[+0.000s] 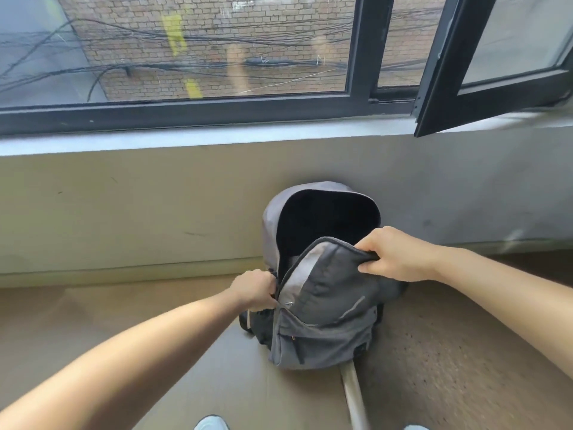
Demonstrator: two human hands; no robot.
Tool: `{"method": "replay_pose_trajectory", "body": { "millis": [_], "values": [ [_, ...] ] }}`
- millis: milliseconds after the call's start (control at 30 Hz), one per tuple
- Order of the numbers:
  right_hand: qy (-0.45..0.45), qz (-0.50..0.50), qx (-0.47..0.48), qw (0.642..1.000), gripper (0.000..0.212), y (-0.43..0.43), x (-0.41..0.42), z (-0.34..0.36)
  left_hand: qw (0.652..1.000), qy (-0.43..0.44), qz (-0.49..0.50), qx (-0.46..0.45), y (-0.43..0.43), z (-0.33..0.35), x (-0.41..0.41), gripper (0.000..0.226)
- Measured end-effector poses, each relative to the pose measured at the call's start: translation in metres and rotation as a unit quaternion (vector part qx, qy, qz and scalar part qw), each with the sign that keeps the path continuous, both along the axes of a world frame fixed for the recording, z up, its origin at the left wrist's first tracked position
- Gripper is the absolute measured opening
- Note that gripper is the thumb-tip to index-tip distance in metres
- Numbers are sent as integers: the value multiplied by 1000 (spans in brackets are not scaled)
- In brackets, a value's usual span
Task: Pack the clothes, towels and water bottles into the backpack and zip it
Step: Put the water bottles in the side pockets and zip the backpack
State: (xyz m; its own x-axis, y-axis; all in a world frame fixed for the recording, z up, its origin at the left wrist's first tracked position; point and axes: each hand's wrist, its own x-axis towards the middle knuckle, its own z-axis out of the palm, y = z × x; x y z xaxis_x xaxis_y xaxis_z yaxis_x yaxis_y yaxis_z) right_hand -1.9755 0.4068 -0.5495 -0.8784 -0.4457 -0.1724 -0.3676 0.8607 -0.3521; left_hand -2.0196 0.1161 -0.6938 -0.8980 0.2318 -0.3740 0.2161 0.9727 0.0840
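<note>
A grey backpack (322, 333) stands upright on the floor against the wall under the window. Its main compartment gapes, dark inside, with the front flap folded forward. My right hand (393, 256) is shut on the flap's top edge and holds it out. At the bag's left side my left hand (255, 290) is closed on the zipper area; the pull itself is hidden under my fingers. No clothes, towels or water bottles are in view.
The wall (124, 212) and a window sill (186, 138) rise behind the bag. An open black window sash (483, 88) juts inward at the upper right. A pale strip (353, 395) lies on the brown floor in front of the bag. My shoe tips (210, 423) show at the bottom edge.
</note>
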Motion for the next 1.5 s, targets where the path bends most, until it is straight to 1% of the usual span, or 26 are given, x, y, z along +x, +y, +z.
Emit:
{"method": "replay_pose_trajectory", "body": {
  "millis": [167, 267, 367, 433, 533, 600, 700, 733, 800, 867, 900, 933, 1000, 1067, 1133, 1200, 1233, 1267, 1333, 1400, 1433, 1467, 1500],
  "values": [
    [-29, 30, 16, 999, 29, 4, 8, 3, 995, 98, 8, -21, 13, -25, 10, 38],
    [-62, 40, 21, 997, 31, 6, 12, 6, 991, 135, -12, -21, 18, -30, 9, 28],
    [-93, 36, 19, 995, 25, 9, 12, 8, 988, 146, -46, -35, 18, -32, 7, 25],
    [-98, 28, 19, 995, 22, 12, 11, 8, 987, 143, -63, -35, 16, -31, 5, 17],
    [-85, 11, 25, 996, 27, 16, 6, 8, 977, 170, -107, -65, 6, -23, -1, 9],
    [-65, 2, 35, 997, 31, 18, 3, 7, 965, 191, -153, -97, -4, -11, -7, 8],
    [-36, -21, 43, 998, 36, 18, 0, 6, 945, 220, -222, -99, -16, 16, -18, 15],
    [-23, -34, 42, 998, 35, 17, -1, 5, 932, 238, -253, -105, -17, 27, -20, 15],
    [14, -66, 34, 997, 32, 12, -3, 3, 902, 287, -302, -117, -14, 48, -24, 24],
    [65, -95, 26, 993, 21, 5, -8, 1, 882, 327, -320, -113, -11, 72, -28, 28],
    [93, -104, 23, 990, 15, 1, -11, 0, 874, 345, -323, -117, -10, 83, -31, 30],
    [124, -108, 26, 986, 19, -4, -16, 0, 868, 360, -320, -120, -11, 94, -35, 32],
    [167, -112, 35, 979, 40, -11, -26, -4, 866, 385, -299, -112, -13, 109, -40, 33],
    [214, -105, 24, 971, 48, -22, -36, -6, 869, 414, -255, -95, -18, 117, -45, 35],
    [261, -82, -4, 962, 45, -38, -44, -6, 872, 429, -221, -84, -21, 121, -49, 40],
    [305, -63, -35, 950, 36, -59, -51, -4, 873, 436, -203, -81, -21, 124, -51, 43],
    [309, -58, -52, 948, 32, -71, -54, -2, 873, 439, -197, -81, -21, 125, -53, 43],
    [291, -56, -77, 952, 28, -84, -57, -1, 871, 444, -191, -82, -20, 125, -54, 43],
    [202, -71, -129, 968, 26, -108, -64, 1, 869, 452, -184, -80, -19, 125, -55, 43],
    [118, -84, -151, 978, 28, -128, -72, -4, 867, 457, -190, -58, -20, 124, -56, 43],
    [95, -91, -152, 980, 24, -136, -77, -9, 864, 461, -196, -41, -21, 123, -57, 42],
    [84, -97, -155, 979, 16, -143, -81, -14, 858, 470, -205, -26, -22, 122, -58, 41],
    [84, -108, -154, 979, 18, -149, -85, -17, 851, 478, -215, -16, -23, 121, -59, 40]
  ]
}}
